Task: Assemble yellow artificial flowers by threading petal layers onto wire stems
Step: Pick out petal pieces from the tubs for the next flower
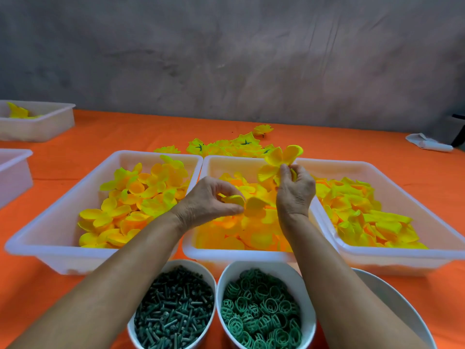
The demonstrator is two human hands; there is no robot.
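My left hand (210,200) hovers over the middle white tray (236,254) and pinches a yellow petal layer (254,206) between thumb and fingers. My right hand (295,190) is raised above the same tray and pinches a partly built yellow flower (279,159), its petals fanning up and to the left. Any stem in that flower is hidden by my fingers. The middle tray holds orange-yellow petal layers. The left tray (47,245) and the right tray (392,258) hold more yellow petals.
Two white bowls stand at the front: one with dark green stem pegs (173,313), one with green ring-shaped calyx pieces (261,311). A white plate (392,298) lies at the right. Finished flowers (234,146) lie behind the trays. More trays (50,124) stand far left on the orange cloth.
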